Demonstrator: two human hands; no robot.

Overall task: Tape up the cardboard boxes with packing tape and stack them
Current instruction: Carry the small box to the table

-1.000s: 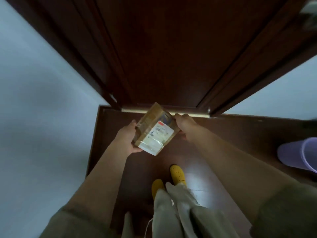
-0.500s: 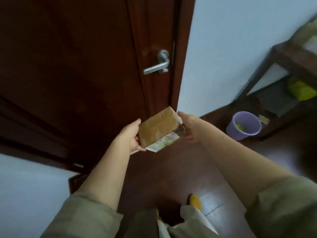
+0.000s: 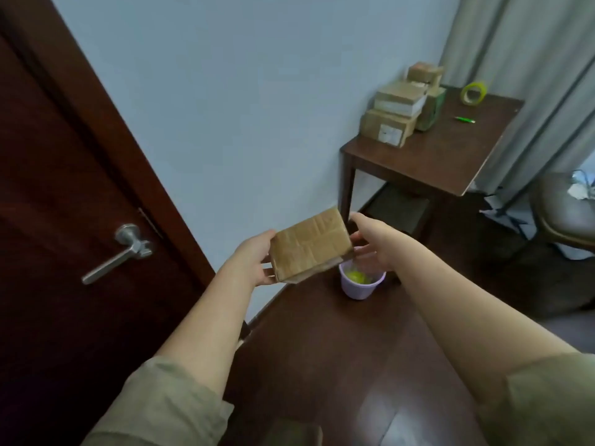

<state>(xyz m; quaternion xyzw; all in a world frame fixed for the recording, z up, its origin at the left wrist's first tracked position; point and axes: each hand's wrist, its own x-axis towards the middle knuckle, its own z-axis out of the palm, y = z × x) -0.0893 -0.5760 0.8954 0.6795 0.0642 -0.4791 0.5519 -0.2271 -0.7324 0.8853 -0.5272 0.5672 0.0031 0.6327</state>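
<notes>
Holding: cardboard box in mid-air between both hands, tilted, above the purple bin
Left hand: curled round the box's left end; thumb on the near edge
Right hand: grips the box's right end; fingers partly hidden behind it
Surface: stacked boxes against the wall; tape roll and green pen well apart from the held box
Door: left, handle level
</notes>
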